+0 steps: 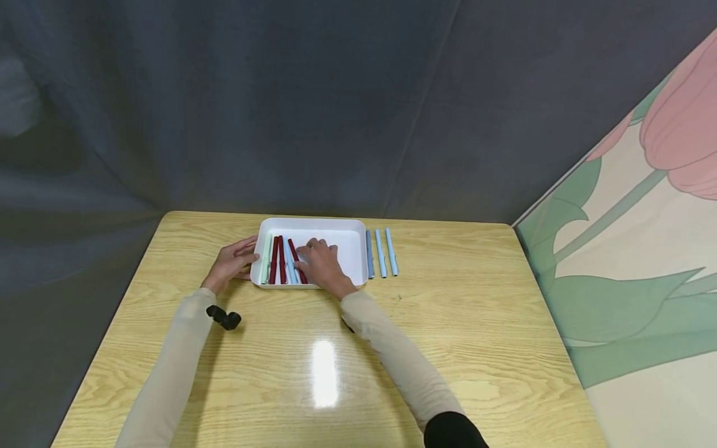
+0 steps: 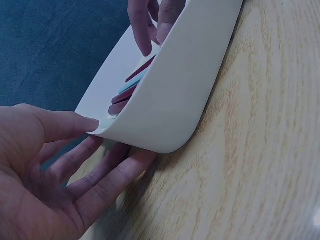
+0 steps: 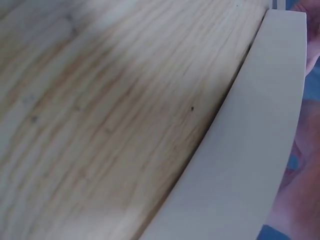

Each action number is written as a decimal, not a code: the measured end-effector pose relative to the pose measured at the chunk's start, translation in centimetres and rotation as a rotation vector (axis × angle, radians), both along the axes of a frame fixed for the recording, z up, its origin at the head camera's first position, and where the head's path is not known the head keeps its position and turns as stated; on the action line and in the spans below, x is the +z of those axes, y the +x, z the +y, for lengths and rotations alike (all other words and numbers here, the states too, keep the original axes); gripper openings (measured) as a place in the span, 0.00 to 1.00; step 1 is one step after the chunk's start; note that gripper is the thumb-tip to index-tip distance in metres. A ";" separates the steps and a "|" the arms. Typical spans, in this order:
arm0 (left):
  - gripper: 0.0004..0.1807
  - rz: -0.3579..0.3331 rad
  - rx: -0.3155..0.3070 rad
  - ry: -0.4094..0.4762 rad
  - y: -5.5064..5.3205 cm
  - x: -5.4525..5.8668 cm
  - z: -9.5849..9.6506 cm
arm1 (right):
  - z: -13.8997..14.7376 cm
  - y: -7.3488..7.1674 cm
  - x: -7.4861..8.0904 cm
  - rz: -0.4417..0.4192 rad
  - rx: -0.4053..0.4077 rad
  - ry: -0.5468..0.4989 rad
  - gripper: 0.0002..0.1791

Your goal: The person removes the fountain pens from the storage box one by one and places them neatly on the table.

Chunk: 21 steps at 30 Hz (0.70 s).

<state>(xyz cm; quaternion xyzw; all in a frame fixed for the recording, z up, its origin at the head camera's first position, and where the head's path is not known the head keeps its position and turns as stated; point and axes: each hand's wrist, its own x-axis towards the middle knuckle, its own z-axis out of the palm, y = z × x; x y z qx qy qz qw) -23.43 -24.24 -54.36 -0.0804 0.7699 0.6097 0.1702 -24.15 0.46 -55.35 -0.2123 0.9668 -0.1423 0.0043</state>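
Observation:
A white tray [image 1: 351,249] lies near the table's far edge. Inside its left half are pale green [image 1: 266,261], dark red [image 1: 274,261] and light blue pens [image 1: 289,264], side by side. My left hand [image 1: 228,264] pinches the tray's left end; the left wrist view shows the thumb on the rim and the fingers below it. Over the tray's middle, my right hand [image 1: 322,264] reaches down with bent fingers beside the rightmost dark red pen [image 1: 293,250], which leans slightly. Whether those fingers grip a pen is hidden; in the right wrist view the tray wall covers much of the hand.
Right of the tray, a darker blue pen [image 1: 370,255] and two light blue pens [image 1: 381,254] lie in a row on the wooden table [image 1: 476,336]. A dark curtain [image 1: 336,112] hangs behind; a flower-patterned cloth [image 1: 633,298] is at the right.

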 end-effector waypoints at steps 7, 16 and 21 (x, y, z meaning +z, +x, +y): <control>0.34 0.009 -0.013 -0.005 -0.2 0.0 0.0 | -0.1 -0.2 0.2 -0.091 0.070 -0.028 0.25; 0.35 -0.007 -0.005 -0.002 -0.3 -0.2 0.0 | 0.3 -0.3 0.9 -0.138 0.015 -0.081 0.20; 0.35 -0.003 -0.006 -0.002 -0.4 -0.3 -0.1 | 0.6 -0.5 0.9 -0.189 -0.034 -0.096 0.20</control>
